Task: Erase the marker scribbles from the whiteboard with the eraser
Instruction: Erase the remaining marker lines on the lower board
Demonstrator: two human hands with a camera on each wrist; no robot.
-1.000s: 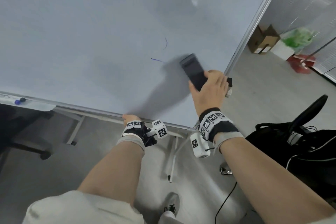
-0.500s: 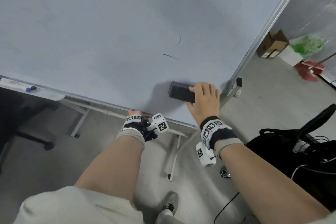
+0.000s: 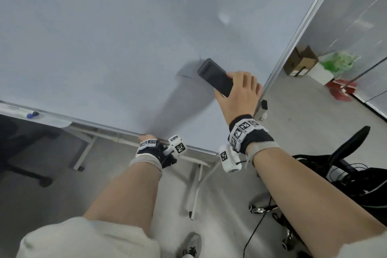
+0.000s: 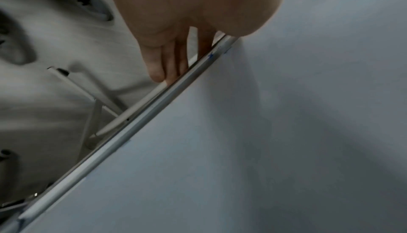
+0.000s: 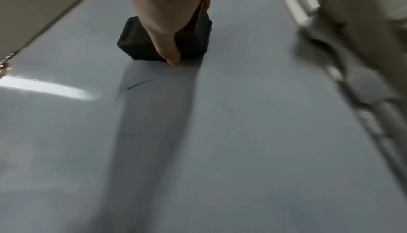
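The whiteboard (image 3: 104, 37) fills the upper left of the head view. My right hand (image 3: 238, 90) grips a black eraser (image 3: 215, 78) and presses it flat against the board near its right edge. A short blue stroke (image 3: 187, 77) lies just left of the eraser, and the tip of another mark (image 3: 200, 56) shows above its top corner. In the right wrist view the eraser (image 5: 141, 41) sits under my thumb, with the dark stroke (image 5: 140, 84) below it. My left hand (image 3: 147, 138) holds the board's bottom rail (image 4: 154, 104), its fingers (image 4: 167, 62) curled behind the rail.
A blue-capped marker (image 3: 31, 114) lies on the tray at the lower left. The board's white stand legs (image 3: 194, 190) are on the floor beneath. A black chair with cables (image 3: 343, 165) is at right, a cardboard box (image 3: 301, 62) and red dustpan (image 3: 341, 89) beyond.
The eraser dropped toward the board's bottom edge, then came back up and left over the upper blue mark. The left hand stayed on the bottom rail.
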